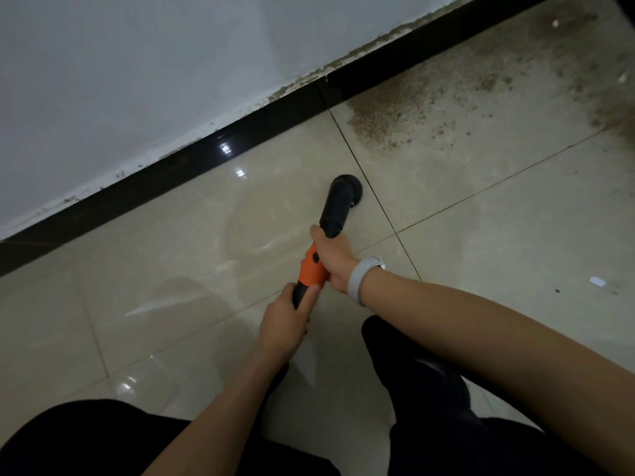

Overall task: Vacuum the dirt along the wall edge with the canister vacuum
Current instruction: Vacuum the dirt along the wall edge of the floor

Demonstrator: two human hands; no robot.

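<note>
A pale wall [137,63] fills the far left, and a glossy black skirting board [192,156] is seen running along its foot from near left to far right. Beige floor tiles [154,269] with dark grout lines take up the rest of the scene, and light is reflected in them. Brown dirt [395,118] is spread over the tiles at the far right, thickest just beside the skirting and thinning away from it; more crumbled matter is lodged along the skirting's top edge. Dark trouser legs and a dark shoe [439,383] are visible at the near edge.

The vacuum wand [311,269], orange in its middle and black at both ends, is held near the centre, pointing away toward the wall. Its round black nozzle [345,190] is set down on a clean tile, short of the dirt patch. The left hand [285,324] is wrapped around the wand's near black end, fingers curled tight. The right hand [335,255] is clamped on the wand farther along, where orange meets black. A pale wristband [360,280] is worn on the right wrist.
</note>
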